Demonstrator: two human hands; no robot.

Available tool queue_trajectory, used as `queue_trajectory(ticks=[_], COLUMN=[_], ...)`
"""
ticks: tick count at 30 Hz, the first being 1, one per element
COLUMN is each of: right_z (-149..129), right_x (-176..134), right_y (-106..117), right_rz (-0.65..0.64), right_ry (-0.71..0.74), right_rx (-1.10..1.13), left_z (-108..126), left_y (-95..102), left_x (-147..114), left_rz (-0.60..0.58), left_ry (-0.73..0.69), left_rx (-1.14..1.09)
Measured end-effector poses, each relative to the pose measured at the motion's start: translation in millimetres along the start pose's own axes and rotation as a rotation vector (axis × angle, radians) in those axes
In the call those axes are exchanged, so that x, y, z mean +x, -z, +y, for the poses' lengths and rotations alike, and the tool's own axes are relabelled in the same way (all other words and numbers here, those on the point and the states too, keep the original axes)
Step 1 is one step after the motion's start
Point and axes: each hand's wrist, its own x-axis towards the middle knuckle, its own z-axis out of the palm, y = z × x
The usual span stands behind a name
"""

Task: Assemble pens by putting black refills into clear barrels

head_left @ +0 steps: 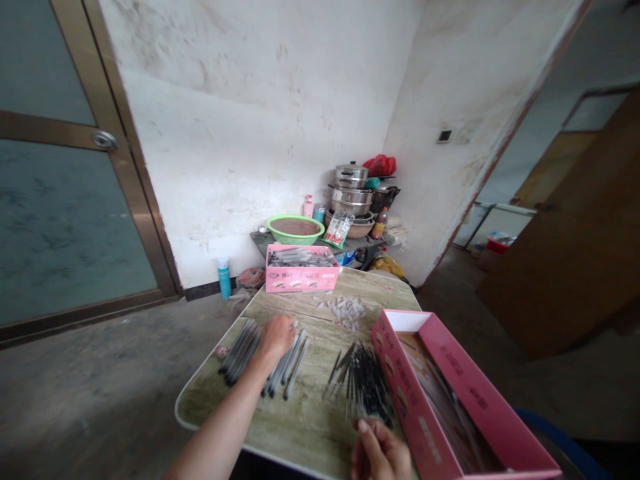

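My left hand is closed over a row of grey pen-like tubes with dark ends. A small pale tip shows at its fingers, but I cannot make out what it belongs to. More of these tubes lie just to its right. My right hand is at the table's near edge, thumb and fingers pinched together; what they hold, if anything, is unclear. Just beyond it lies a pile of thin black sticks like pen refills. Farther back, small white pieces are heaped on the table.
A long pink box with thin clear and dark pieces inside stands at the right. Another pink box, filled with grey tubes, stands at the far edge of the table. Behind are a green basin and steel pots.
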Motion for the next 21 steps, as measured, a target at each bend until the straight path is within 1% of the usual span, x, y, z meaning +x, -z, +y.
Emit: queue_trajectory(ticks=[4, 6, 9, 11, 13, 15, 18, 21], right_z=[-2, -3, -6, -8, -7, -5, -2, -10], right_x=[2, 4, 6, 8, 9, 10, 11, 5], right_y=[7, 13, 23, 28, 31, 32, 32, 32], right_rz=[0.014, 0.003, -0.037, -0.038, -0.014, 0.007, 0.04, 0.112], right_ry=[0.033, 0.042, 0.03, 0.033, 0.056, 0.092, 0.138, 0.216], right_rx=[-0.039, -0.068, -0.122, -0.154, -0.174, -0.203, -0.299, -0.404], left_z=[-5, -6, -3, 2, 10, 20, 41, 62], left_y=[-9.7, -9.1, -5.6, -4.4, -5.7, -10.1, -23.1, -41.7], left_x=[-9, -12, -14, -15, -16, -16, -14, -13], left_rz=[-0.007, -0.03, -0.096, -0.102, -0.08, -0.074, -0.12, -0.184], left_ry=[0.011, 0.01, 0.015, 0.011, -0.021, -0.082, -0.157, -0.218], left_rx=[0.061, 0.136, 0.293, 0.339, 0.308, 0.229, 0.111, 0.057])
